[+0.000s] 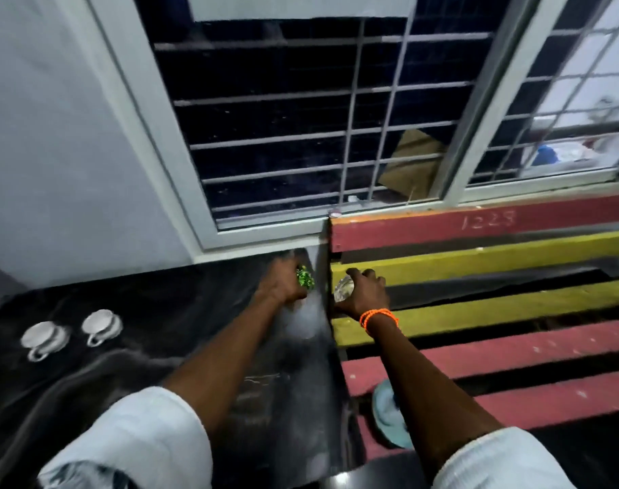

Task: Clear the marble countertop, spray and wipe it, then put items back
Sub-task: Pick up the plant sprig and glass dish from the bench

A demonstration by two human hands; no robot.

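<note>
The black marble countertop (pixel 167 322) fills the lower left. My left hand (pixel 281 284) reaches to its far right corner and is closed around a small shiny green object (pixel 304 278). My right hand (pixel 366 294), with an orange bead bracelet on the wrist, grips a clear glass-like object (pixel 344 288) over the yellow slat of the bench, just right of the counter's edge. Two white cups on saucers, one (pixel 45 338) and the other (pixel 101 326), stand on the counter's left part.
A red and yellow slatted bench (pixel 495 262) stands against the counter's right edge. A light blue cloth (pixel 389 418) lies on a lower red slat beside my right forearm. A barred window (pixel 301 135) rises behind the counter and bench.
</note>
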